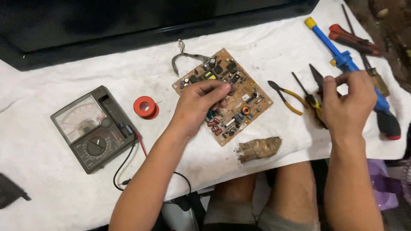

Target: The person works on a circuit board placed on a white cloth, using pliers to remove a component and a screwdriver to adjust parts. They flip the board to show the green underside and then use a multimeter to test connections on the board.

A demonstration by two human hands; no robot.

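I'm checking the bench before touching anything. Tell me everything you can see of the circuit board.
The circuit board is a tan, roughly square panel lying flat and turned cornerwise on the white cloth. Its top is crowded with parts: black blocks, a yellow one, small red cylinders, a copper coil. A grey wire bundle curls off its upper left corner. The left hand rests over its left side, fingertips pinched above it; the right hand is away from it.

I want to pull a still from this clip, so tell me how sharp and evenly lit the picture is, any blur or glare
Head view: light is soft and even on the white cloth, with faint shadows only; the brown circuit board and grey analogue multimeter look fairly sharp; the right hand is slightly motion-blurred, the left hand clearer; the black panel at the top is dark, with little detail and no strong glare.
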